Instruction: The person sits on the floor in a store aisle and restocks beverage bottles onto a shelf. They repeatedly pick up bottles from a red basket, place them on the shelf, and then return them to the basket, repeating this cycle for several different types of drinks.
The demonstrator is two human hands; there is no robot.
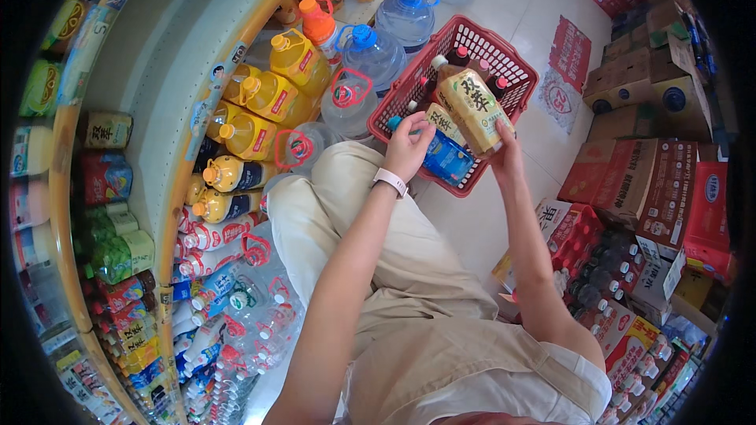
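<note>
A red plastic shopping basket (pixel 525 79) with slotted walls sits on the floor before my knees, with several drink bottles inside. My right hand (pixel 503 150) grips the lower end of a large plastic drink bottle (pixel 472 109) with a pale yellow label and white cap, which lies slanted over the basket. My left hand (pixel 410 144) is at the near left rim, its fingers curled over the neck of a blue-labelled bottle (pixel 449 159); whether they grip it is unclear. Partly hidden between them is another pale-labelled bottle (pixel 444 121). Red-capped dark bottles (pixel 459 56) stand deeper in the basket.
A shelf unit (pixel 201 79) with yellow edging curves along the left. Yellow juice jugs (pixel 274 97) and large water bottles (pixel 363 53) crowd its foot, close to the basket. Cardboard cartons (pixel 620 77) and shrink-wrapped dark bottles (pixel 596 274) line the right. A worn red floor sticker (pixel 570 53) lies beyond the basket.
</note>
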